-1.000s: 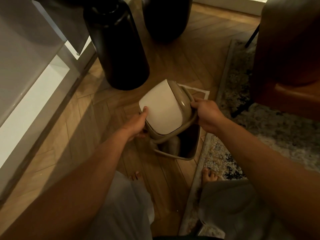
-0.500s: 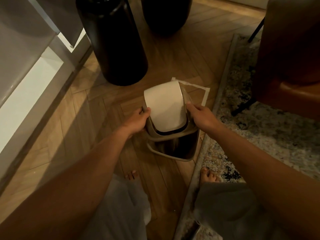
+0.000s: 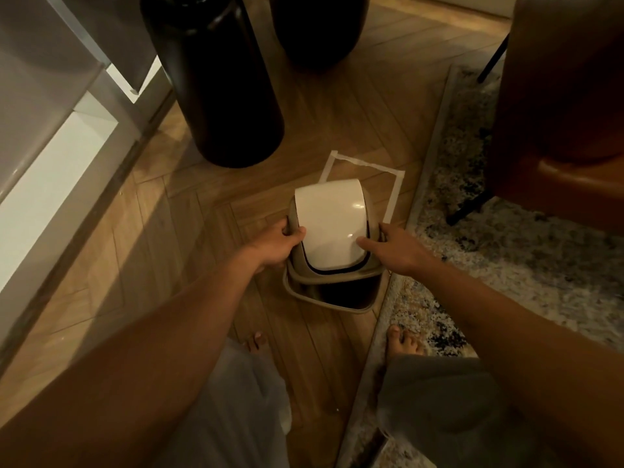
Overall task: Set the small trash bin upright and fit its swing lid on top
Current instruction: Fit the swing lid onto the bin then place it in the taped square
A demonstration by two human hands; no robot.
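The small beige trash bin (image 3: 332,300) stands upright on the wood floor, its dark opening showing at the near side. The swing lid (image 3: 329,228), a beige frame with a white flap, sits over the bin's top, tilted, its near edge short of the bin's near rim. My left hand (image 3: 280,244) grips the lid's left side. My right hand (image 3: 391,248) holds the lid's right side, thumb resting on the white flap.
A white tape rectangle (image 3: 393,194) marks the floor behind the bin. Two tall black vases (image 3: 216,89) (image 3: 317,28) stand beyond it. A patterned rug (image 3: 506,251) and brown chair (image 3: 567,96) lie right, a white cabinet (image 3: 44,130) left. My bare feet are near.
Both hands have lowered the lid from a raised tilt down onto the bin's top and turned it flatter. The camera has drawn back slightly.
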